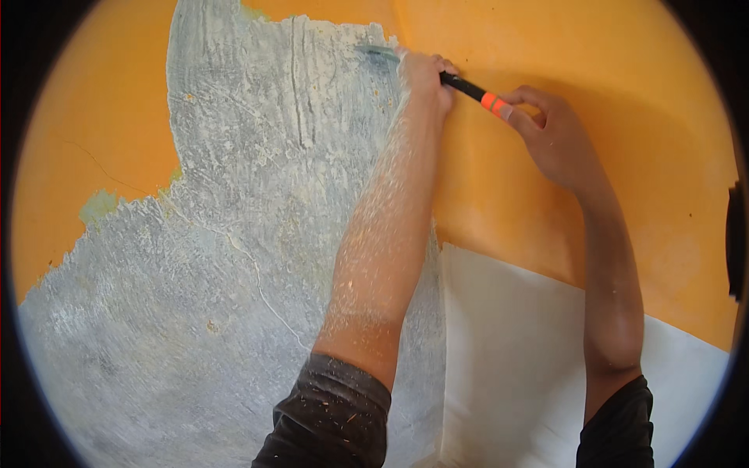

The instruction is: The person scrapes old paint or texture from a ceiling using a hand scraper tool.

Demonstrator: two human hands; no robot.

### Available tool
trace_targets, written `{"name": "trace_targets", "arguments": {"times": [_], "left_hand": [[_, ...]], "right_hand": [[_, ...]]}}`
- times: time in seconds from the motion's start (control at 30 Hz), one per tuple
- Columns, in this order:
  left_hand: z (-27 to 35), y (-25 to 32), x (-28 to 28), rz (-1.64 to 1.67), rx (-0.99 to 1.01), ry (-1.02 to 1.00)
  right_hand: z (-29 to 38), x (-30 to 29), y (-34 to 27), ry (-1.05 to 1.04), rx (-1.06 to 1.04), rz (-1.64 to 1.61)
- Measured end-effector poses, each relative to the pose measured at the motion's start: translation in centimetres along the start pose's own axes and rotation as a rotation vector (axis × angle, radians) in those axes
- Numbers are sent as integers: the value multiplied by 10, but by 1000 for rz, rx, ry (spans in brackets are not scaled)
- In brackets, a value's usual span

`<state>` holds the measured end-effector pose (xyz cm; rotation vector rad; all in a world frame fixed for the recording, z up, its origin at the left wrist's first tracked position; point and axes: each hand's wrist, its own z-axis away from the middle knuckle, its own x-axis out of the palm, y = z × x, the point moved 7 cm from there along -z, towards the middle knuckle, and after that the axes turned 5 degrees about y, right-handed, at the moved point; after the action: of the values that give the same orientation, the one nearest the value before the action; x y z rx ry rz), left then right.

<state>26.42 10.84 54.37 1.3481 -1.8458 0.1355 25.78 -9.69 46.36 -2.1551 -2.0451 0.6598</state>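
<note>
My left hand (430,76) is raised near the upper middle of the view, closed round the front part of a long-handled scraper (468,88). Its blade lies against the bared grey plaster (281,193), close to the wall's inner corner. On the black handle's rear end, at an orange band, my right hand (541,128) grips with thumb and fingers. Pale paint flakes cover my left forearm and sleeve. Orange paint (99,117) borders the bared plaster with a ragged edge.
To the right of the corner, the adjoining wall (632,175) is orange above and white below (503,351). A thin pale crack runs down the grey plaster. A dark object (735,240) stands at the far right rim.
</note>
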Motion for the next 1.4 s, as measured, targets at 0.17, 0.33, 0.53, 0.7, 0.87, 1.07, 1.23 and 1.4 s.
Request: {"name": "trace_targets", "arguments": {"times": [0.17, 0.33, 0.53, 0.7, 0.87, 1.07, 1.23, 1.4], "left_hand": [[-34, 26, 26, -41, 61, -66], [-10, 9, 11, -41, 69, -24], [-28, 11, 34, 21, 80, -19], [-16, 7, 13, -97, 109, 33], [-23, 11, 30, 20, 7, 9], [-16, -2, 13, 6, -15, -1], [-38, 16, 21, -20, -2, -21], [-43, 12, 16, -122, 25, -82]], "right_hand": [[-20, 8, -20, 139, -87, -80], [-13, 4, -4, 43, -111, -65], [-33, -1, -9, -4, -74, -93], [-18, 4, -4, -62, -52, -53], [-26, 4, -13, 89, -76, -31], [-13, 7, 2, 6, 0, 1], [-21, 19, -19, 17, 4, -70], [-19, 27, -10, 87, -73, -74]]}}
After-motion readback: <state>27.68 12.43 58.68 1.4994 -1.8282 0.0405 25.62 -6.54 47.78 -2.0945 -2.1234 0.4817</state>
